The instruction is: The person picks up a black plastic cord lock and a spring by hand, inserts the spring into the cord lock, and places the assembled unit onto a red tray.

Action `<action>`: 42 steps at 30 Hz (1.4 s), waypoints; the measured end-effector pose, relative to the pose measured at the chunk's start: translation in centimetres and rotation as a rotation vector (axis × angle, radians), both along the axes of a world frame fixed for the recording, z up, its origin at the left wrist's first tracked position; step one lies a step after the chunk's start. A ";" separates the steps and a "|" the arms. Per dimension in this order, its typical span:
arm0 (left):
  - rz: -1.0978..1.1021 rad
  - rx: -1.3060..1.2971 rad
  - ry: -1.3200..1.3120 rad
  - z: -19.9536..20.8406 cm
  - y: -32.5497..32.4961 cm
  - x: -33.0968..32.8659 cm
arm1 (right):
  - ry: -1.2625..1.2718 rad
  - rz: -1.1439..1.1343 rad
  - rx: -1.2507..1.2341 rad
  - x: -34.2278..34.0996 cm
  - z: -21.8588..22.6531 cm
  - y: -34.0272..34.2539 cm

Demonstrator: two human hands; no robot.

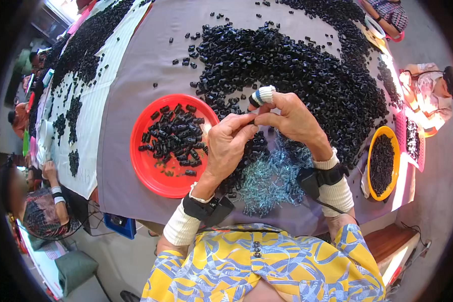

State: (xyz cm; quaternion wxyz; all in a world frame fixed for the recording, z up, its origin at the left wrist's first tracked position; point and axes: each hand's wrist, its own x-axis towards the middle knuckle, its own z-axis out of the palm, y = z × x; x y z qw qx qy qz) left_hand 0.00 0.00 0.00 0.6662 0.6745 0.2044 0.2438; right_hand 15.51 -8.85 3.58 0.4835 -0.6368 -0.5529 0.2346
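Note:
My left hand (229, 147) and my right hand (293, 119) meet over the table, fingertips pinched together on a small black plastic part (251, 121), mostly hidden by the fingers. A white knitted finger sleeve (265, 94) with a dark stripe covers one right-hand finger. Under the hands lies a tangle of small silvery-blue springs (268, 186). To the left, a red round plate (142, 168) holds several black ribbed cylindrical pieces (173, 133). Beyond my hands spreads a big heap of small black plastic pieces (292, 65).
A yellow bowl (397, 163) with thin black pieces stands at the right table edge, beside a pink basket (401, 132). Other people sit at the right (428, 95) and left (45, 211). A second table with black pieces (85, 55) runs along the left.

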 end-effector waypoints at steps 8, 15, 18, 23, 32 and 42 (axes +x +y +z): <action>0.004 -0.206 -0.048 0.2 -0.3 0.3 | 0.087 -0.066 -0.109 0.5 -0.4 -0.3; 0.014 -0.258 -0.054 0.2 0.1 -0.2 | -0.218 -0.136 -0.138 2.3 -2.2 -2.1; 0.026 -0.307 -0.079 0.8 -0.1 -0.3 | -0.456 -0.077 -0.098 2.9 -3.5 -2.5; 0.031 -0.423 -0.186 1.5 0.0 -0.7 | -0.875 -0.091 -0.234 2.2 -5.0 -3.1; 0.036 -0.555 -0.193 1.1 0.3 -1.4 | -1.024 -0.073 -0.263 1.3 -6.0 -2.8; -0.022 -0.558 -0.139 0.2 -0.1 -1.1 | -0.924 -0.065 -0.211 1.9 -6.7 -2.9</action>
